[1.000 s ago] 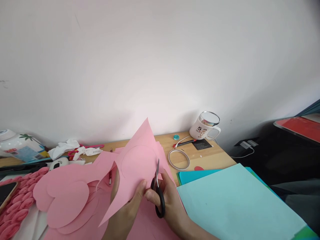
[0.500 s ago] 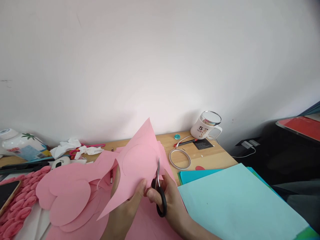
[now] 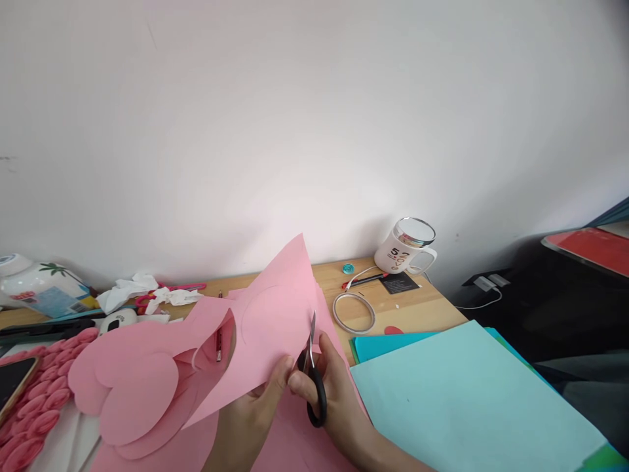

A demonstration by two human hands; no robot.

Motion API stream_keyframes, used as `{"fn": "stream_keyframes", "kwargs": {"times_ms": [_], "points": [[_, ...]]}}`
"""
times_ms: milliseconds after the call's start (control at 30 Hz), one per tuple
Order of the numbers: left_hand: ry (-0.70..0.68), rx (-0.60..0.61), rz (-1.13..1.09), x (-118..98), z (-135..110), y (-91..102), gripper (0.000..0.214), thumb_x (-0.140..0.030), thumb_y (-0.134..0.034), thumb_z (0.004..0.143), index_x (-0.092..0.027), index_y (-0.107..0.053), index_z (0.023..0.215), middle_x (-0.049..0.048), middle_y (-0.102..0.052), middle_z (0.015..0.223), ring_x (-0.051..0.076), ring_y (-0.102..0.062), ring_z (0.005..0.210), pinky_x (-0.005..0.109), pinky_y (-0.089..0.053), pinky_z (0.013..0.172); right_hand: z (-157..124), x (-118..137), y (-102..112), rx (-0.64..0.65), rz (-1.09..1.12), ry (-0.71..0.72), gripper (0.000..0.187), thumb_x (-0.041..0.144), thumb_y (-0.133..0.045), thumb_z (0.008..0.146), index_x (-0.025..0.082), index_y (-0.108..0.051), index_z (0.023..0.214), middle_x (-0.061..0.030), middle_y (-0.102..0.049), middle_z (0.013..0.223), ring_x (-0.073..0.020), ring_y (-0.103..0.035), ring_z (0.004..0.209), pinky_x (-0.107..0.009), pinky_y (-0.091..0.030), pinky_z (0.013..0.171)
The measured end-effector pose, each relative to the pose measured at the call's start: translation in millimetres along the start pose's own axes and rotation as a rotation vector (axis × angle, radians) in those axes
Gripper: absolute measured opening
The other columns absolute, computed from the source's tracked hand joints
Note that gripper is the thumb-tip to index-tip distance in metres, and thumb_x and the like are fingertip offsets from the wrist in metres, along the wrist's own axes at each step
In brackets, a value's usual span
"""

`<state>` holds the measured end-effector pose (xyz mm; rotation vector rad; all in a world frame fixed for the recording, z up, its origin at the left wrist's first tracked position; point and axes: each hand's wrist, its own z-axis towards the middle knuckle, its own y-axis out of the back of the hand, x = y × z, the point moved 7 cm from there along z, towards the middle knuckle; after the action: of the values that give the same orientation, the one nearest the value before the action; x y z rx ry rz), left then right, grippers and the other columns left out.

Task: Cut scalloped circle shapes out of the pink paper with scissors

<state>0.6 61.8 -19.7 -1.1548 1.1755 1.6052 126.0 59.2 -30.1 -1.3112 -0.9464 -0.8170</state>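
Observation:
A sheet of pink paper [image 3: 275, 308], marked with a faint curved line, is raised over the table and slants upward to a corner. My left hand [image 3: 258, 413] pinches its lower edge, thumb in front and the other fingers hidden behind. In my right hand [image 3: 331, 393] is a pair of black-handled scissors [image 3: 318, 400], gripped through the handles, with the blades pointing up at the paper's right part. Cut pink paper shapes [image 3: 140, 396] with rounded edges overlap to the left of my hands. More pink paper [image 3: 295, 436] lies underneath.
Light blue paper [image 3: 466, 393] covers the table's right side. Behind it are a tape roll [image 3: 354, 313], a utility knife [image 3: 366, 280] and a white mug [image 3: 403, 248]. At left are a white bottle [image 3: 44, 288], crumpled tissues [image 3: 128, 292], a phone [image 3: 17, 387] and pink chunky knit [image 3: 37, 410].
The pink sheet has tilted and its top corner has shifted slightly right. My left fingers, seen behind its left edge before, are now hidden. The scissors have barely moved.

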Motion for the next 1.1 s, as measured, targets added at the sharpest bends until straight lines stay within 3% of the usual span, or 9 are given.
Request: {"fn": "stream_keyframes", "kwargs": {"times_ms": [100,233,433,633,900,1100], "points": [[0.02,-0.018,0.042,4,1,1.5,0.033,-0.045,-0.067,0.061,-0.016,-0.069,0.077,0.0085,-0.072,0.082,0.028,-0.066,0.085,0.037,-0.052,0.083,1,0,2,-0.001,0.063,0.007,0.057,0.035,-0.078,0.061,0.021,-0.039,0.1,0.0066,-0.047,0.062,-0.0096,-0.04,0.057,-0.021,-0.034,0.054],[0.073,0.053,0.043,7,1,-1.9,0.035,-0.047,-0.065,0.063,-0.017,-0.07,0.081,0.007,-0.073,0.083,0.026,-0.066,0.088,0.034,-0.053,0.082,1,1,1,0.027,0.105,0.012,0.056,0.031,-0.077,0.063,0.022,-0.039,0.102,0.0065,-0.048,0.063,-0.0097,-0.041,0.056,-0.022,-0.034,0.054],[0.057,0.035,0.084,2,2,0.2,0.04,-0.05,-0.064,0.062,-0.016,-0.07,0.081,0.01,-0.072,0.087,0.029,-0.064,0.092,0.039,-0.05,0.087,2,5,-1,0.045,0.068,0.037,0.039,0.031,-0.075,0.064,0.02,-0.043,0.083,0.0066,-0.046,0.06,-0.0088,-0.037,0.054,-0.021,-0.029,0.05],[0.055,0.036,0.133,-2,4,1.0,0.044,-0.054,-0.063,0.059,-0.014,-0.069,0.076,0.013,-0.071,0.081,0.033,-0.065,0.085,0.048,-0.049,0.085,3,5,0,0.026,0.032,0.031,0.042,0.03,-0.074,0.064,0.021,-0.033,0.07,0.0066,-0.044,0.06,-0.0088,-0.033,0.055,-0.021,-0.027,0.05],[0.007,0.036,0.136,-7,3,0.0,0.044,-0.052,-0.063,0.062,-0.014,-0.068,0.083,0.0127,-0.071,0.083,0.032,-0.065,0.085,0.046,-0.051,0.081,2,3,1,0.016,0.0,0.029,0.044,0.033,-0.073,0.064,0.021,-0.031,0.068,0.0066,-0.041,0.06,-0.0094,-0.032,0.057,-0.021,-0.028,0.052],[0.039,0.034,0.103,3,2,1.7,0.037,-0.049,-0.065,0.063,-0.017,-0.07,0.08,0.0084,-0.072,0.086,0.029,-0.065,0.09,0.041,-0.047,0.09,1,3,2,0.006,-0.017,0.004,0.046,0.037,-0.074,0.062,0.022,-0.031,0.068,0.0064,-0.041,0.059,-0.0095,-0.031,0.055,-0.022,-0.027,0.05]]}}
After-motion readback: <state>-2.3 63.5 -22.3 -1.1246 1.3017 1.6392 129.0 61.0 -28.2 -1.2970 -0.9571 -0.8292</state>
